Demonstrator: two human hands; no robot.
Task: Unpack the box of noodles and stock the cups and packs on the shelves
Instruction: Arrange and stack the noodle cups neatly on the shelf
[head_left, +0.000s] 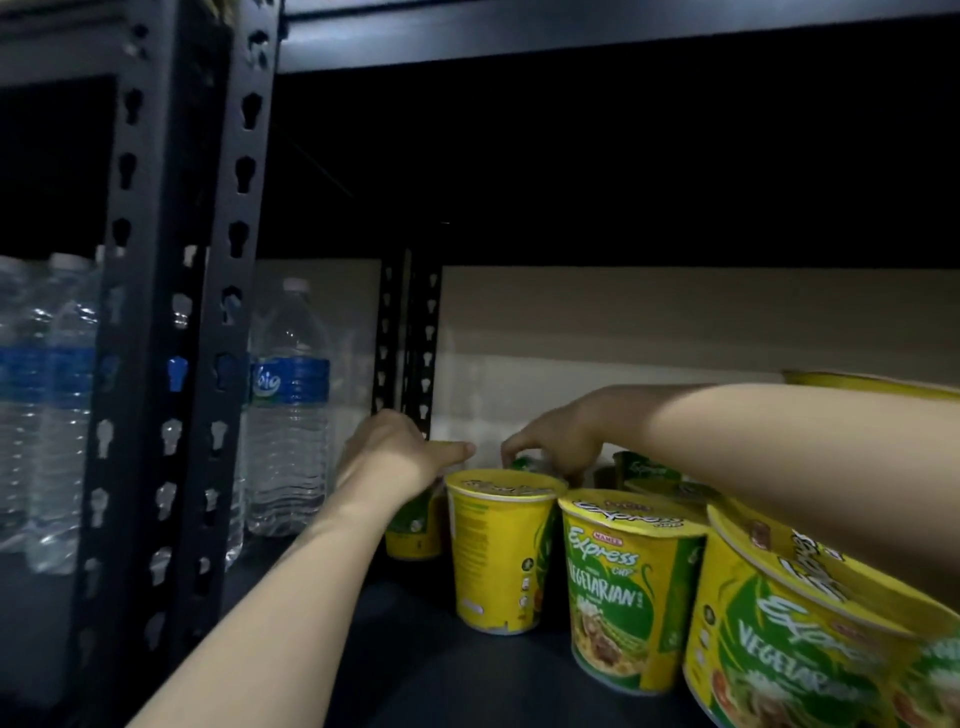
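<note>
Several yellow-and-green noodle cups stand on a dark shelf (415, 660). My left hand (395, 457) reaches deep into the shelf and grips the top of a rear noodle cup (413, 535) at the left. My right hand (558, 441) comes in from the right and holds the rim of another back-row cup (524, 463), mostly hidden behind a front cup (501, 551). Two more cups labelled Vegetarian (623, 592) (789, 639) stand closer to me on the right.
Black perforated uprights (208, 312) divide this bay from the one at left, which holds several water bottles (288, 410). A shelf board (571, 41) runs overhead. Another yellow cup's lid (872, 384) shows above my right forearm. A beige wall lies behind.
</note>
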